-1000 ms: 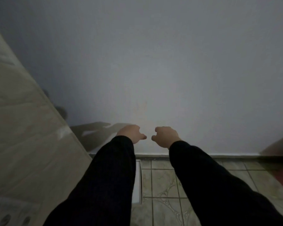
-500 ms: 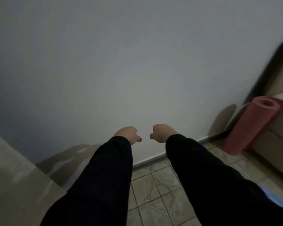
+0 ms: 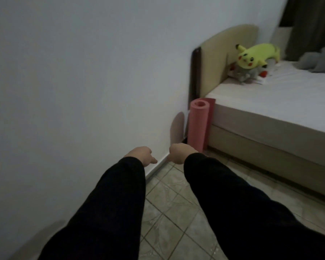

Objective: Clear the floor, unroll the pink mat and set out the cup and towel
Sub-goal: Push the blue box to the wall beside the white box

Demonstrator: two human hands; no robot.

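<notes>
Currently pink mat (image 3: 198, 126) stands rolled, upright, against the near corner of the bed (image 3: 270, 139), between bed and wall (image 3: 83, 72). Person's left hand (image 3: 139, 154) and right hand (image 3: 180, 152) (both empty, fingers curled into loose fists) reach forward side by side, just short of that corner.

text: none readable | labels, brands, numbers, signs: none legible | view: dim, partly blurred

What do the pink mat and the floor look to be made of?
The pink mat is probably matte foam: thick, dull, with a soft rolled edge round a hollow core at its top end. The floor is likely glazed ceramic tile: straight grout lines, a swirling pattern and a faint sheen.
</notes>
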